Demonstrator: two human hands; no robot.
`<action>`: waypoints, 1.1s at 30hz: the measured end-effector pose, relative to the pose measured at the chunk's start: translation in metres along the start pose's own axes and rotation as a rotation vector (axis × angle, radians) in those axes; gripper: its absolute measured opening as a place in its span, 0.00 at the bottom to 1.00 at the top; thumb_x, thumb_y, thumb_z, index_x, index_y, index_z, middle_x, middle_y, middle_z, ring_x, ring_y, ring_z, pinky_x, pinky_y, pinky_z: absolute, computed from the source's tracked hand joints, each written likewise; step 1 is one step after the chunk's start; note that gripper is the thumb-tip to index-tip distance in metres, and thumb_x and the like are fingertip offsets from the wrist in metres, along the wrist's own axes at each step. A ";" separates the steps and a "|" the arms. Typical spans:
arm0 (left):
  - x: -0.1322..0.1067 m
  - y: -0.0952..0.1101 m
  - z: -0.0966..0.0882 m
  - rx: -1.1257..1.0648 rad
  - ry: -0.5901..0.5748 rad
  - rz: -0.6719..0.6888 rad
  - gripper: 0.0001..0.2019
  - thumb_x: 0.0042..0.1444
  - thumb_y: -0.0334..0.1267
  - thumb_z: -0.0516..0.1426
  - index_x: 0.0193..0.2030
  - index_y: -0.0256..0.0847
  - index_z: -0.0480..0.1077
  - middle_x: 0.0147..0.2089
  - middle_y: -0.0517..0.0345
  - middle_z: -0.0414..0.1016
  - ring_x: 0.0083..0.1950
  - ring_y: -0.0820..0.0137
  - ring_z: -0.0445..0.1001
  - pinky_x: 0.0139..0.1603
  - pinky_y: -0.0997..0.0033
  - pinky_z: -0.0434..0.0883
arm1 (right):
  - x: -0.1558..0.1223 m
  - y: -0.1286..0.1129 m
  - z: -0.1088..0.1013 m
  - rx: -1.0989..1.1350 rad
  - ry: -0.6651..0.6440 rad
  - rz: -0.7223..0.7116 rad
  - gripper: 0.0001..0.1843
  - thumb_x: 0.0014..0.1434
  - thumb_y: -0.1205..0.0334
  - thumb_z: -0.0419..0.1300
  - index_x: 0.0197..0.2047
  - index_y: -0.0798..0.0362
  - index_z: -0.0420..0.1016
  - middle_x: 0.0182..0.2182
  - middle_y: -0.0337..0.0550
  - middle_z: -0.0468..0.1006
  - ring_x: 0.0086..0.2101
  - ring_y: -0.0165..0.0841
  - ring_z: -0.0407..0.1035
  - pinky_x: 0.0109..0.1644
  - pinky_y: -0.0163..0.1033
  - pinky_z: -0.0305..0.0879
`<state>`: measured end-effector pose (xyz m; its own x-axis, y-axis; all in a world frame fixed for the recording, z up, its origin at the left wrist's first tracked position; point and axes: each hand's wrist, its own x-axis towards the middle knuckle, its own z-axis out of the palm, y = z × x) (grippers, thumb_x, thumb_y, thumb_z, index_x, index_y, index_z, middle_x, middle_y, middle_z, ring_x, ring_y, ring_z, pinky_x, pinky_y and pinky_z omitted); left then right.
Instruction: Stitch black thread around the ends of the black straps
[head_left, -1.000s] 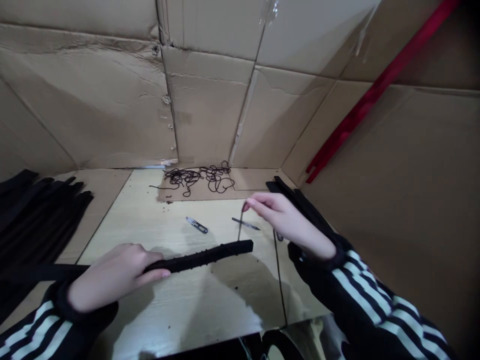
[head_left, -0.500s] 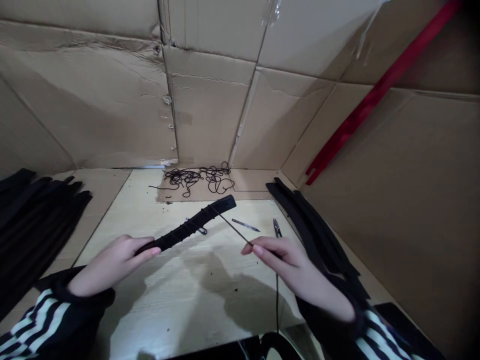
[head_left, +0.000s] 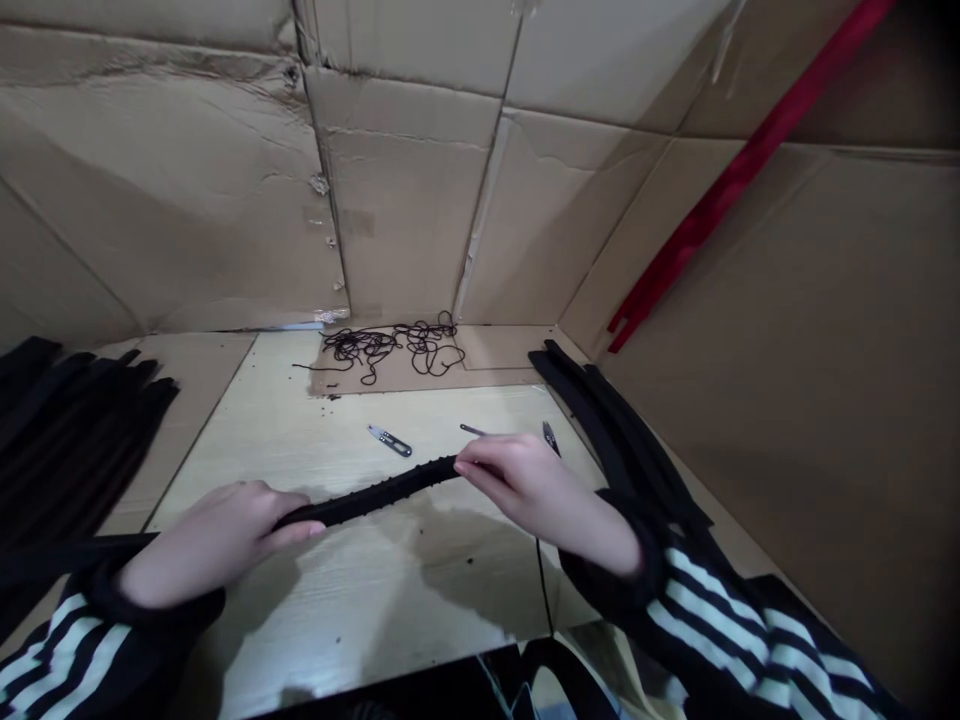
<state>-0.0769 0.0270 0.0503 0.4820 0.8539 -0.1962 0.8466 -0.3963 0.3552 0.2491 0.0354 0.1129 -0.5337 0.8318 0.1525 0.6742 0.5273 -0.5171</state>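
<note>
A black strap-like strip (head_left: 384, 494) runs between my two hands over the table, with dark cord wound round it in spaced turns. Its left part is gripped by my left hand (head_left: 221, 535), thumb along the near side. My right hand (head_left: 529, 492) pinches the far right end, fingertips hiding that tip. A loose dark cord (head_left: 544, 590) hangs below the right wrist toward the table's near edge. Beyond the strip lie thread snips (head_left: 390, 441). A thin metal tool (head_left: 472, 430) is partly covered by my right hand, and a second pair of snips (head_left: 551, 438) rests behind it.
Tangled dark cord (head_left: 364, 346) lies on a cardboard piece at the back. Black strips are piled at the left (head_left: 82, 440) and right (head_left: 622, 440). Cardboard walls (head_left: 409, 220) enclose the table (head_left: 352, 600). Red strips (head_left: 720, 200) hang at the right.
My right hand has moved left from a taut length of cord to the strip's right end. The strip has tipped lower at that end and turned edge-on, uncovering the snips behind it.
</note>
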 end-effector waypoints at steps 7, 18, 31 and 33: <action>-0.003 0.005 -0.006 -0.124 0.058 0.011 0.19 0.63 0.54 0.50 0.37 0.44 0.75 0.26 0.59 0.75 0.28 0.65 0.74 0.32 0.71 0.64 | -0.023 0.009 0.037 0.445 0.210 0.093 0.16 0.65 0.58 0.56 0.29 0.56 0.76 0.24 0.41 0.73 0.26 0.29 0.64 0.31 0.35 0.58; -0.007 0.029 -0.004 -0.597 -0.142 0.145 0.22 0.60 0.56 0.52 0.26 0.41 0.71 0.15 0.66 0.60 0.17 0.75 0.60 0.20 0.78 0.60 | -0.001 0.019 0.055 1.398 0.099 0.012 0.26 0.48 0.51 0.71 0.50 0.47 0.77 0.20 0.30 0.59 0.20 0.23 0.51 0.25 0.31 0.50; -0.002 0.049 -0.009 -0.616 -0.260 0.138 0.18 0.64 0.49 0.49 0.31 0.39 0.67 0.16 0.67 0.59 0.18 0.75 0.60 0.22 0.77 0.58 | -0.011 0.007 0.067 0.878 -0.062 -0.110 0.24 0.59 0.50 0.61 0.56 0.53 0.75 0.35 0.47 0.78 0.33 0.33 0.70 0.38 0.39 0.71; 0.000 0.053 -0.010 -0.617 -0.259 0.129 0.18 0.64 0.50 0.49 0.30 0.39 0.67 0.17 0.67 0.59 0.19 0.75 0.61 0.23 0.78 0.58 | -0.011 0.002 0.069 0.855 -0.074 -0.094 0.23 0.59 0.53 0.62 0.55 0.53 0.76 0.36 0.47 0.79 0.35 0.34 0.71 0.39 0.39 0.72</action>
<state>-0.0340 0.0093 0.0779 0.6737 0.6743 -0.3024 0.5320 -0.1585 0.8318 0.2210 0.0158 0.0517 -0.6200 0.7621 0.1868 0.0259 0.2578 -0.9659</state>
